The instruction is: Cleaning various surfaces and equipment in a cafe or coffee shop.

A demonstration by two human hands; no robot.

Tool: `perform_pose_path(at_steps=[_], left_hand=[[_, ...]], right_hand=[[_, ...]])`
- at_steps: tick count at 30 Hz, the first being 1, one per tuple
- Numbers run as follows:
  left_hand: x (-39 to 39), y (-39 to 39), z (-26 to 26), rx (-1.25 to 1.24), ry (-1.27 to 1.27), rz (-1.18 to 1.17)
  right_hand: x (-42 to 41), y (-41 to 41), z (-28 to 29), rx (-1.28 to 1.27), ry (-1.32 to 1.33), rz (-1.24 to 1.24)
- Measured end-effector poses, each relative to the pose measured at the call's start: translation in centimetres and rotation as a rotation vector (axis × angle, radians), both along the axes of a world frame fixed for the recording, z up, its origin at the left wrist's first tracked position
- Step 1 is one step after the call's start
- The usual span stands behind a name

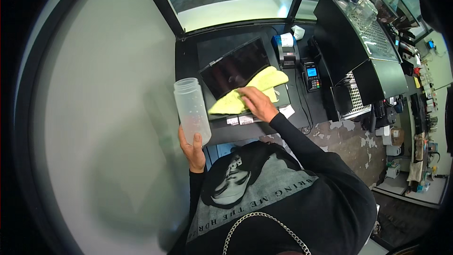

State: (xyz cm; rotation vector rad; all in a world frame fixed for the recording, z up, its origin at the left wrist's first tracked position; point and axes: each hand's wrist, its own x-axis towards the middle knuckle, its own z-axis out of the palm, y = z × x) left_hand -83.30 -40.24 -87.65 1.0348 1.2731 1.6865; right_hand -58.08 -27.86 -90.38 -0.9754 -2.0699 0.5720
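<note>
My left hand (193,151) grips the lower end of a translucent plastic bottle (192,111). The bottle has a threaded neck without a cap, and droplets show on its wall. Over a yellow-green cloth (263,80) is my right hand (260,103), its thumb and fingers apart at the cloth's near edge; whether the fingertips touch it is hard to tell. That cloth lies bunched along the lower edge of a dark glossy screen (235,67), covering part of it.
A receipt printer (287,51) and a card payment terminal (311,75) stand on the black counter (226,134). To the right rises a black espresso machine (354,42) with glass vessels (364,12) on top. A pale wall (106,113) borders the left; cables (302,103) trail near the terminal.
</note>
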Motion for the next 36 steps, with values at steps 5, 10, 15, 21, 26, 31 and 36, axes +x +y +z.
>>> perform_pose_path(at_steps=[5,10,15,21,26,31,36], left_hand=[[0.1,1.6,-0.1,0.025,0.102,-0.13],[1.1,2.0,0.0,-0.058,0.022,-0.145],[3.0,4.1,-0.4,0.122,-0.029,0.07],[4.2,11.2,-1.6,0.186,-0.384,0.202],[5.9,11.8,-1.0,0.129,-0.476,0.153],[7.1,11.6,0.1,0.077,-0.468,0.22],[7.4,12.5,0.2,0.048,-0.46,0.2]], right_hand=[[-0.5,0.3,-1.2,0.084,-0.3,-0.451],[0.5,0.3,-1.2,-0.338,0.117,-0.19],[1.8,5.5,6.1,-0.175,0.82,-0.109],[-1.0,10.3,4.4,0.37,0.105,-0.341],[-3.4,3.7,-0.5,0.268,-0.159,0.143],[-3.0,7.9,2.2,0.387,-0.013,-0.007],[-4.2,8.8,2.1,0.448,-0.025,0.04]])
